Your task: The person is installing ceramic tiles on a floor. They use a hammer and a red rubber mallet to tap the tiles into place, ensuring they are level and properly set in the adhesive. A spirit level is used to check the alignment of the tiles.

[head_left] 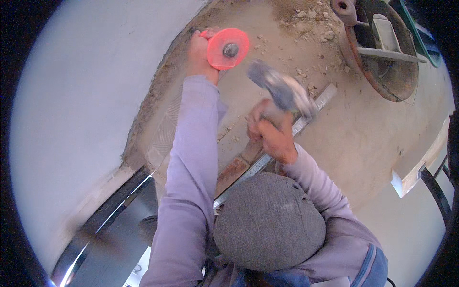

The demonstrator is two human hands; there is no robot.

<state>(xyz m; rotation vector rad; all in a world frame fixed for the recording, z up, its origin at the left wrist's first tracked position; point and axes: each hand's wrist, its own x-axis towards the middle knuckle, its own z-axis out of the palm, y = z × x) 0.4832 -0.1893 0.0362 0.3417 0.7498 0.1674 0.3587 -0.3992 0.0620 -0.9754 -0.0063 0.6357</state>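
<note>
My left hand (197,53), reaching out to the far wall edge, is closed around a chisel with a round bright orange-red hand guard (216,56). The chisel's dark round striking end (230,49) faces up; its tip is hidden beneath the guard. In my right hand (276,136) is a hammer (282,91), gripped by the handle. Its metal head is smeared by motion and hangs in the air to the right of the chisel, apart from it. Below the right hand a long metal strip (258,165) lies slantwise beside reddish bricks (232,173).
A white wall (91,81) runs along the left, with a rough broken edge by the dusty floor. Rubble (313,36) is scattered ahead. A rusty tub (354,57) with tools stands at the far right. A rounded grey cloth shape (270,222) covers the near middle.
</note>
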